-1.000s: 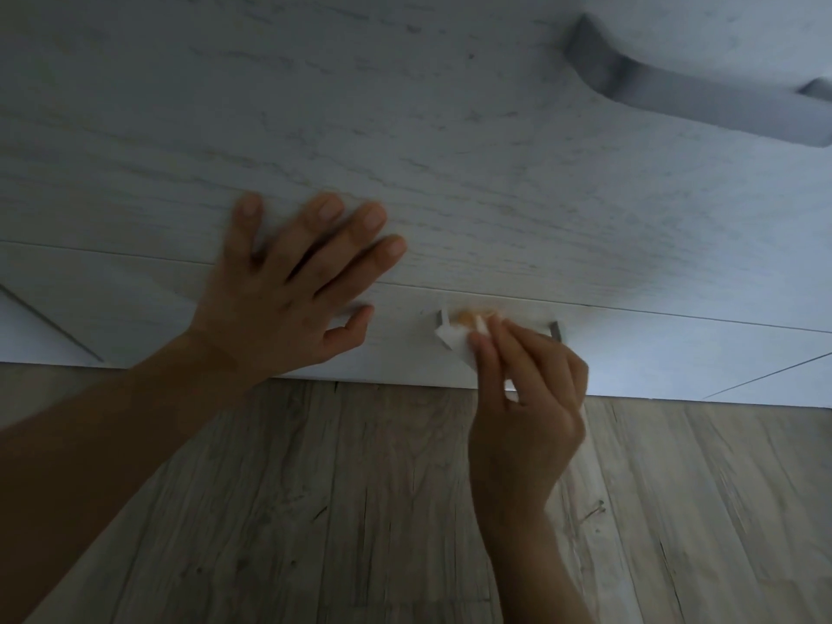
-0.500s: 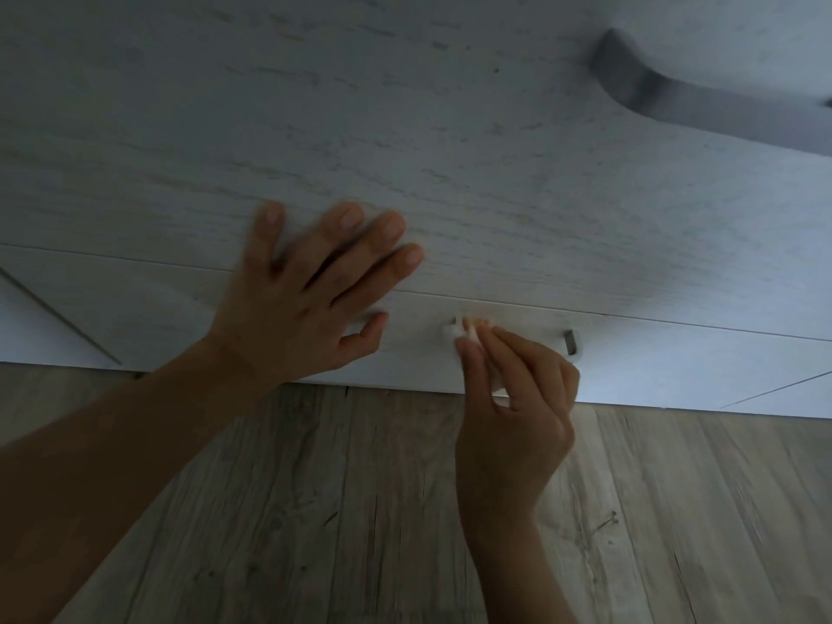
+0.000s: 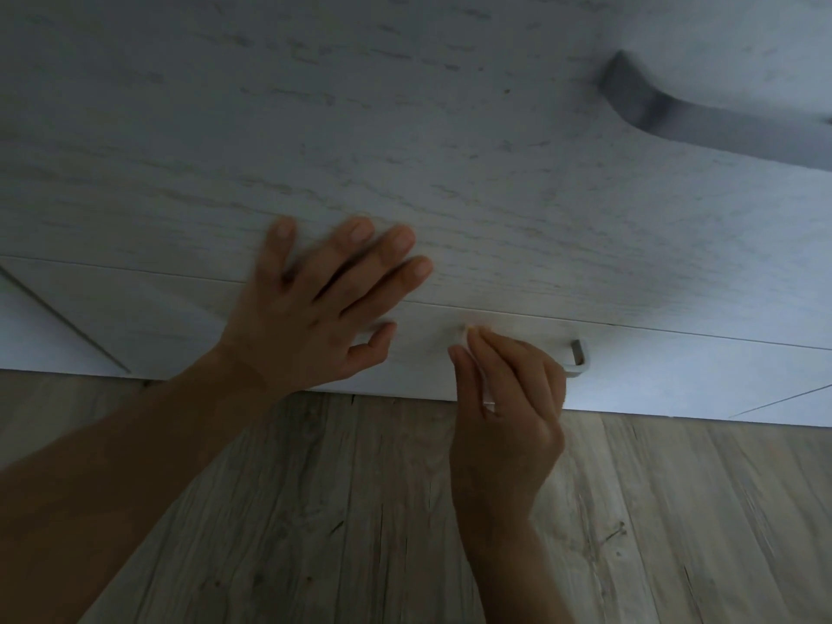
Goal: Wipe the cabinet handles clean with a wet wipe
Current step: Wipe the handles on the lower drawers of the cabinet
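The fingers [image 3: 499,353] and thumb of the right hand [image 3: 508,412] are curled together and pinch a small white wet wipe [image 3: 461,337]. Only a corner of it shows above the fingertips, and a little more under the palm. The wipe is pressed near the left end of the lower handle [image 3: 578,360]. The hand covers most of this handle, so only its right end with the bent leg can be seen. The left hand [image 3: 310,326] holds nothing. It lies flat and spread on the cabinet front [image 3: 495,182], across the seam, near the right hand but not touching it.

I think the main danger is the small pinch. If the wipe is dragged along the bar it may bunch up or slip out, and then bare skin rubs the metal instead. The back of the bar and the place where the legs meet the front can also be missed, because the hand comes from the front side.

To the right the bar is free up to its leg, which is the natural stop. The floor [image 3: 360,511] begins close under the bottom edge of the cabinet, so the wrist has little room below. The upper handle [image 3: 702,128] is well apart, up and to the right, and the way to it is open
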